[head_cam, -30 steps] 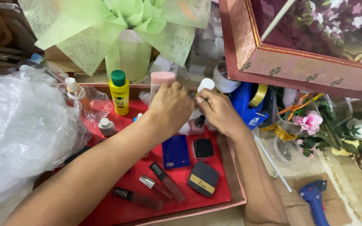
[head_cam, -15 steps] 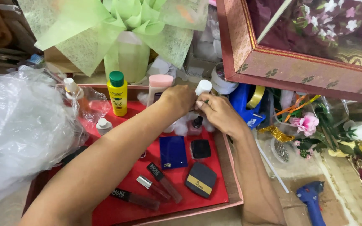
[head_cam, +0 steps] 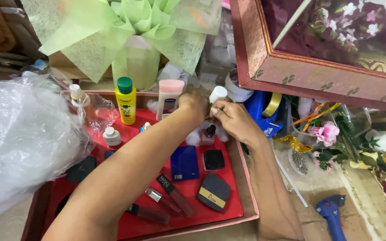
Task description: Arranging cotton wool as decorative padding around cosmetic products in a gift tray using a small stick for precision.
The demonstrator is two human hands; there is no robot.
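Note:
A red tray [head_cam: 130, 129] holds cosmetics: a yellow bottle with a green cap [head_cam: 126, 101], a pale tube with a pink cap [head_cam: 169, 98], a blue compact [head_cam: 184, 163], dark compacts [head_cam: 214, 192] and lipsticks [head_cam: 175, 195]. At the tray's far right corner both hands meet around a small bottle with a white cap [head_cam: 218, 93]. My left hand [head_cam: 194, 105] reaches across the tray and touches the bottle's left side. My right hand [head_cam: 232, 120] grips it with the fingers closed. A small dark-capped bottle [head_cam: 209, 132] stands on white fluff just below.
Crumpled clear plastic [head_cam: 18, 138] covers the tray's left side. A green wrapped gift [head_cam: 135, 35] stands behind. A large pink framed box [head_cam: 318, 67] overhangs the right. Tape rolls [head_cam: 271, 105], artificial flowers [head_cam: 327, 133] and a blue glue gun [head_cam: 331, 214] lie right of the tray.
Both hands have shifted slightly up toward the tray's far edge with the white-capped bottle. The view has moved a little; the other items stay put.

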